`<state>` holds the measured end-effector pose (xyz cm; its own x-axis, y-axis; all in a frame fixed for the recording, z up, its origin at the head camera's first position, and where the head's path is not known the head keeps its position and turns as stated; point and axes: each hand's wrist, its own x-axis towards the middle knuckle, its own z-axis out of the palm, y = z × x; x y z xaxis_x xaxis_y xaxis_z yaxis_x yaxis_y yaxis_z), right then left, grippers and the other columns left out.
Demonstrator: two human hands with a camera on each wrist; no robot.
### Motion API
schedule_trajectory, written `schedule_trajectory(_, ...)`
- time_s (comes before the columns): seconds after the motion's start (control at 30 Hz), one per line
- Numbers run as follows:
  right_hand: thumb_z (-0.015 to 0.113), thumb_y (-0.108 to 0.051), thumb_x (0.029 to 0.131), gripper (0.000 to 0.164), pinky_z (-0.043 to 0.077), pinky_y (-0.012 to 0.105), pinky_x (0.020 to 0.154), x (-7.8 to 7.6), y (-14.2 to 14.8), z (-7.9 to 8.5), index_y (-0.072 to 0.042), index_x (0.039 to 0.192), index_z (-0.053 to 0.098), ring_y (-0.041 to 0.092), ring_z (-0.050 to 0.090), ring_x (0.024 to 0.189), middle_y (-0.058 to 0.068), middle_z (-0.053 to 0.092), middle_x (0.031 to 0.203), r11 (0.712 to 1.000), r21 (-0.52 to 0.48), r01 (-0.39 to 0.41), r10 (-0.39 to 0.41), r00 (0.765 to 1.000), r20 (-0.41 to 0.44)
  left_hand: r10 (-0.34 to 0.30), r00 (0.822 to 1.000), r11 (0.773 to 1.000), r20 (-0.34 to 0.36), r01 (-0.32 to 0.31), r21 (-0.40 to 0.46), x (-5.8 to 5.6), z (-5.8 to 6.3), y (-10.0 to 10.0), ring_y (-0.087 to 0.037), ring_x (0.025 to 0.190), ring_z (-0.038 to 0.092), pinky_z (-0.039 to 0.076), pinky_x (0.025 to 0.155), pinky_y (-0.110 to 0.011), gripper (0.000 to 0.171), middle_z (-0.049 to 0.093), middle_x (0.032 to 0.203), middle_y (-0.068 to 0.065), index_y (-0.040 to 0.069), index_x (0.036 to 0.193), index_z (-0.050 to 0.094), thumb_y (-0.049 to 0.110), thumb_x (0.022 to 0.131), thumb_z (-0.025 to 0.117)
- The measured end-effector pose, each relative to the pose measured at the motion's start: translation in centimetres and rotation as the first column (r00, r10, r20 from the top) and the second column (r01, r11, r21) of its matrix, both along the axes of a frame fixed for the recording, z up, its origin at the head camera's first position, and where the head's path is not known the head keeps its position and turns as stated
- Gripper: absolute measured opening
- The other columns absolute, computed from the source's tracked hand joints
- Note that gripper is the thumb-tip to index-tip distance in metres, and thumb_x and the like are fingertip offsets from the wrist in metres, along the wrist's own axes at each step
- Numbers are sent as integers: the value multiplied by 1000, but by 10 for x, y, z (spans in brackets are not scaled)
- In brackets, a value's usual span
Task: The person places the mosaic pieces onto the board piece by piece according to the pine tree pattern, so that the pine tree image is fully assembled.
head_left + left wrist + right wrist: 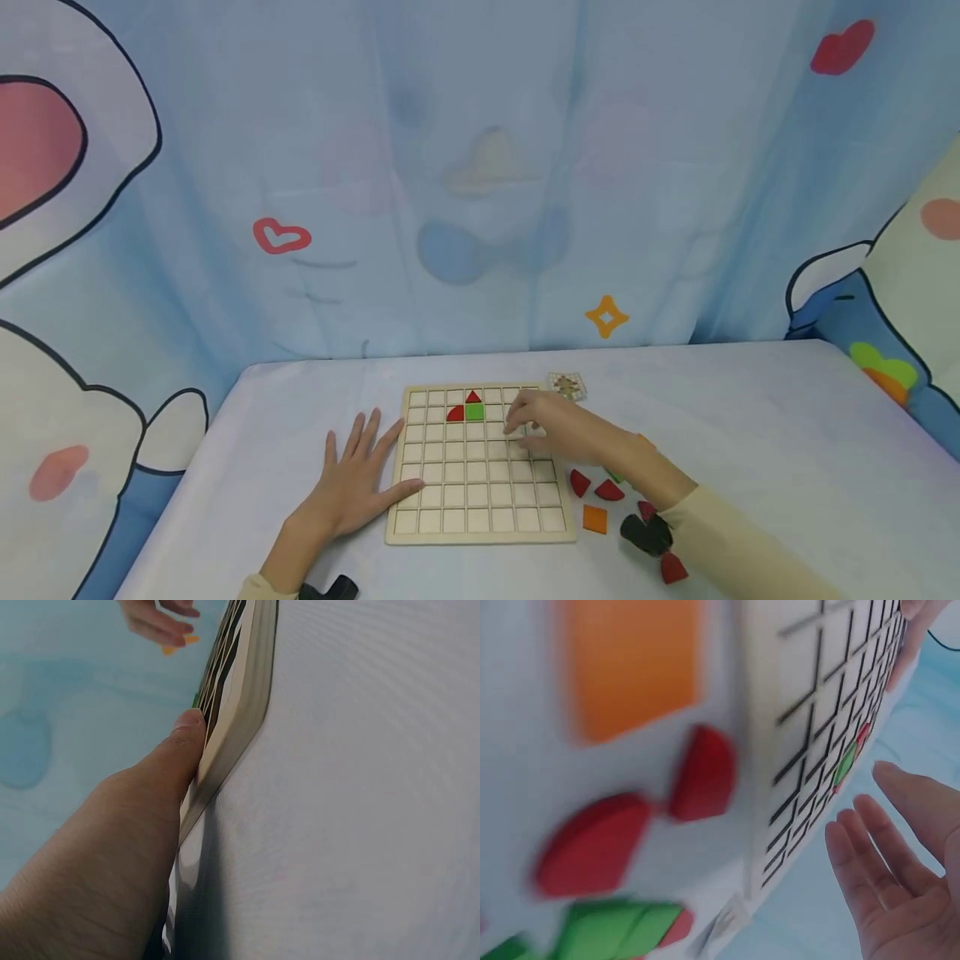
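A pale wooden grid board lies flat on the table. Near its far edge, a red triangle, a red quarter-circle piece and a green square sit in neighbouring cells. My left hand rests at the board's left side with fingers spread, its thumb pressing on the edge. Above the board's far right part hovers my right hand. In the right wrist view, the fingers of that hand are loosely bent and apart, with nothing between them.
Right of the board lie loose pieces: an orange square, several red ones and green ones, some partly behind the right forearm. A small patterned card lies by the far right corner. A blue curtain hangs behind the table.
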<state>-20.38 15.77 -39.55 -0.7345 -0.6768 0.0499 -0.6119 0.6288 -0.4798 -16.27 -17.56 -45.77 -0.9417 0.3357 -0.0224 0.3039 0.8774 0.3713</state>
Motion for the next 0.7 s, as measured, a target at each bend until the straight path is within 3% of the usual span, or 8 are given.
schedule_trajectory(0.27, 82, -8, 91, 14, 57, 30, 79, 36, 43, 1, -14, 104, 81, 11, 61, 91, -9, 63, 105, 1000, 30, 9, -11, 997, 73, -4, 1000, 1000, 0, 4, -5, -1, -2, -1, -43, 160, 2, -4, 118, -76, 92, 10, 174, -19, 18, 168, 28, 68, 96, 58)
schedule_trajectory(0.57, 84, -13, 90, 21, 53, 26, 75, 48, 68, -11, -15, 110, 79, 7, 55, 89, -10, 62, 110, 999, 29, 36, -40, 982, 185, -10, 1000, 1000, -3, 10, -4, -1, -2, 0, -43, 160, 4, -3, 118, -76, 91, 12, 174, -20, 18, 167, 29, 69, 96, 57)
schedule_trajectory(0.7, 85, -13, 89, 22, 54, 25, 74, 48, 66, -15, -12, 110, 79, 7, 54, 87, -9, 61, 109, 999, 7, 43, -43, 983, 180, -2, 1000, 1000, 3, 2, -15, -2, -1, 0, -43, 160, 4, -2, 118, -76, 91, 12, 174, -19, 19, 167, 29, 69, 97, 57)
